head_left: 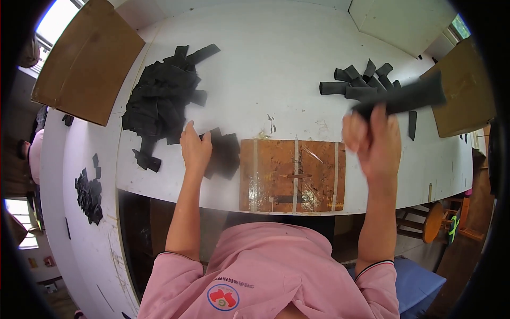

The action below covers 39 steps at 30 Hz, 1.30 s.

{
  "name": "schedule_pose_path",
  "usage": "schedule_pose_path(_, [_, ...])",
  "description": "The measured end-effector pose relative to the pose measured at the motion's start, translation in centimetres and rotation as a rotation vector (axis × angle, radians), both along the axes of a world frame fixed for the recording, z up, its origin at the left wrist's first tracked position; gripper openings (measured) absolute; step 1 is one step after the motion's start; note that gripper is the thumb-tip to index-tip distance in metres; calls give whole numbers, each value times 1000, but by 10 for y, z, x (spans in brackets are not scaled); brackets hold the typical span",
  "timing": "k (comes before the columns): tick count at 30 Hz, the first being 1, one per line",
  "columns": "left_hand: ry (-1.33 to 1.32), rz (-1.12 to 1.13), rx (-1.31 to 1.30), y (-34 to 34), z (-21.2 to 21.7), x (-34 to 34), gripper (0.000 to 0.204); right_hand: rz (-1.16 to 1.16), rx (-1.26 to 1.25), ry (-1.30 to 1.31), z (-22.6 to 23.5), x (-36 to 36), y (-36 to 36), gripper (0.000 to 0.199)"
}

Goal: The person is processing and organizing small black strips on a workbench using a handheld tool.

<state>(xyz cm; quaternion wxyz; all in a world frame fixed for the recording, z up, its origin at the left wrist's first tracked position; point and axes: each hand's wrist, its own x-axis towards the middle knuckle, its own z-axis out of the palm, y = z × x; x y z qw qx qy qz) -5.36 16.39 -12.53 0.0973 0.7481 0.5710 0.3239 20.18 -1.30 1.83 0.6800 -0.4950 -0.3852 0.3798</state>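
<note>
My right hand (374, 141) is raised over the right side of the table, its fingers closed on a black fabric tube (411, 97). The tube looks blurred and points to the upper right. On the other side, my left hand (195, 148) has its thumb and fingers apart and holds nothing that I can see. It lies between a large heap of flat black fabric pieces (159, 95) and a smaller, blurred stack of black pieces (226, 154). Farther off from my right hand is a loose group of black fabric tubes (358, 85).
A worn brown board (292, 181) with pale strips across it lies at the table's near edge. Cardboard boxes stand at the left (90, 61) and right (462, 90). Another small black heap (89, 196) rests on the left-hand table. A wooden stool (431, 223) stands at lower right.
</note>
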Motion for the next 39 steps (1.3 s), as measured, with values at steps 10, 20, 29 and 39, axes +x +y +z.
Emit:
schedule_pose_path(10, [5, -307, 8, 31, 26, -1, 13, -6, -317, -526, -38, -82, -48, 14])
schedule_pose_path(20, [-1673, -426, -1071, -119, 111, 21, 16, 79, -168, 373, -54, -138, -33, 28])
schedule_pose_path(29, [-1381, -280, -1109, -153, 78, 44, 15, 66, -70, 163, -68, -130, -54, 41])
schedule_pose_path(39, [-1030, -261, -613, -171, 47, 58, 17, -422, -148, -161, -60, -137, -45, 13])
